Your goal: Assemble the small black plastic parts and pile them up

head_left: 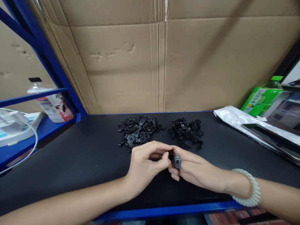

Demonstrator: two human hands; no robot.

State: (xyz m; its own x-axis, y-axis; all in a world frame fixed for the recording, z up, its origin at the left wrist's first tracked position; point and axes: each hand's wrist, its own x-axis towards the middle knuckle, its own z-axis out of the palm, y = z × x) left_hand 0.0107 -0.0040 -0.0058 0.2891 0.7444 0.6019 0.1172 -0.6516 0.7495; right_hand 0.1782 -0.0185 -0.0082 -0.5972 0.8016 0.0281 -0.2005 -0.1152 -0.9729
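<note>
Disc (177, 162), one, two hands (144, 165) (199, 170), two piles (138, 131) (187, 131)

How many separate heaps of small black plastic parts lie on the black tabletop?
2: the larger black plastic heap left of centre; the smaller black plastic heap to its right.

Black-topped table (89, 156) w/ blue edge. On it: bigger pile of small blk plastic parts (138, 129) left of ctr, smaller pile of blk disc-like pcs (186, 129) just right of it; silvery sheet (231, 114) at R side, dark flat-screen device (269, 136) lying on sheet.
</note>
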